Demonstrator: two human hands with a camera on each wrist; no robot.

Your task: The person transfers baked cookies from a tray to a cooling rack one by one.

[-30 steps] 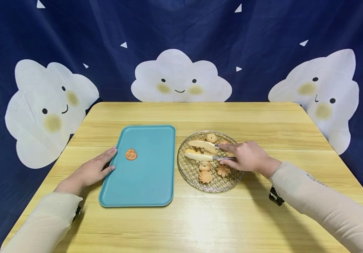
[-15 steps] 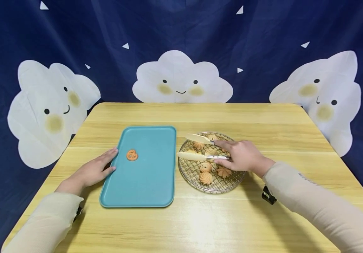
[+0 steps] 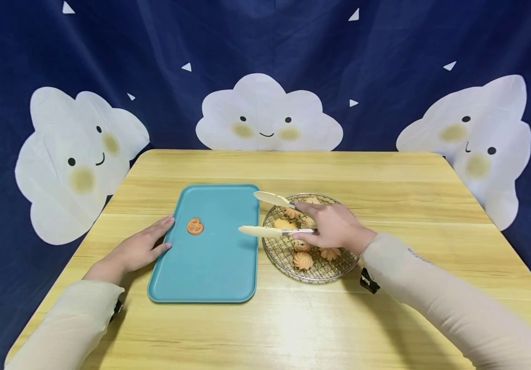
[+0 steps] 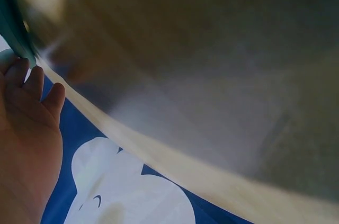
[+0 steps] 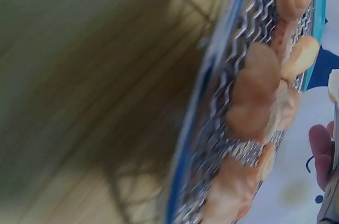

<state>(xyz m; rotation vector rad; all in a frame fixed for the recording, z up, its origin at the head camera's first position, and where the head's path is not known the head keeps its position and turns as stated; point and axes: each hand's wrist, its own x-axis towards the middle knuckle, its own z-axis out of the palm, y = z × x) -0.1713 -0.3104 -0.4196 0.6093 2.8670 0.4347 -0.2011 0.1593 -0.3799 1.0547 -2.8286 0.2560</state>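
Observation:
My right hand (image 3: 334, 226) grips a pair of tongs (image 3: 298, 231) with cream tips and metal arms. The tips stand apart above the tray's right edge, and I see nothing between them. Part of the hand (image 5: 322, 155) and a cream tip also show at the right of the right wrist view. Below the hand, several cookies (image 3: 303, 260) lie on a round wire rack (image 3: 288, 268); some are hidden by hand and tongs. My left hand (image 3: 131, 252) touches the left edge of a blue-green tray (image 3: 205, 272) with extended fingers. One pretzel-shaped cookie (image 3: 195, 226) lies on this tray.
Tray and rack stand side by side on a wooden table (image 3: 284, 329), a narrow gap between them. A dark blue curtain (image 3: 265, 41) with white clouds hangs behind the table.
My right hand and the tongs have moved left, from over the rack's cookies to the tray's right edge. The tong tips have spread wider. The left hand stays at the tray.

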